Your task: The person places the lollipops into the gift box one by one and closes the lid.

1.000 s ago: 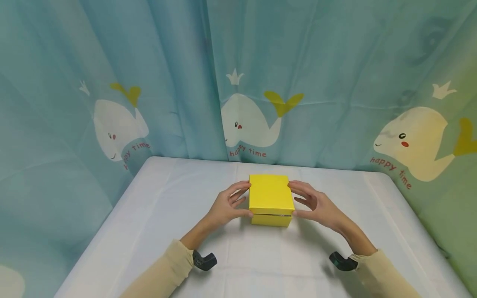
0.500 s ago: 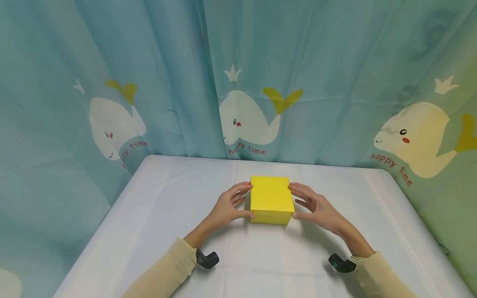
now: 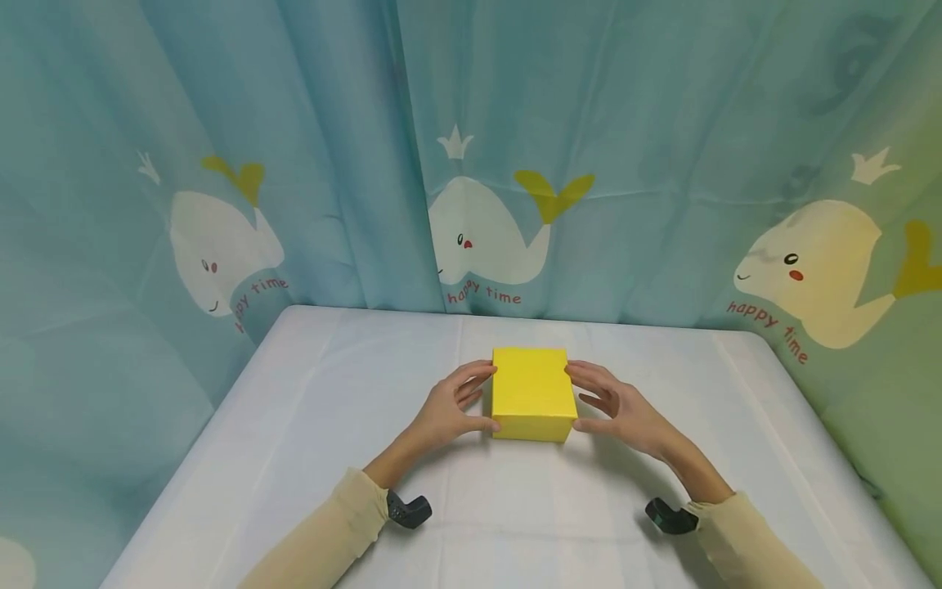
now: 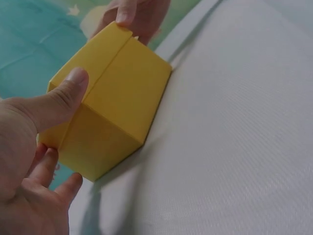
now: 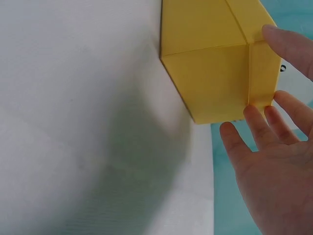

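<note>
A yellow cardboard box stands on the white-covered table, its lid [image 3: 533, 381] sitting down over the box body [image 4: 129, 88]. In the wrist views a thin seam runs between lid and body. My left hand [image 3: 450, 411] holds the lid's left side, with the thumb at the front corner and fingertips toward the back. The right hand [image 3: 627, 413] mirrors it on the opposite side, thumb at the front right corner. Lower fingers of both hands spread loosely beside the box. The box's inside is hidden under the lid.
The white table [image 3: 331, 393] has rounded far corners. Behind it hangs a blue-green curtain [image 3: 353, 164] printed with whales. A black wrist device [image 3: 409, 510] sits at the left sleeve, and a similar device [image 3: 671, 517] at the right.
The lid has moved down over the body; the front gap between them, visible a second ago, has closed. Both hands kept their places on the lid's sides.
</note>
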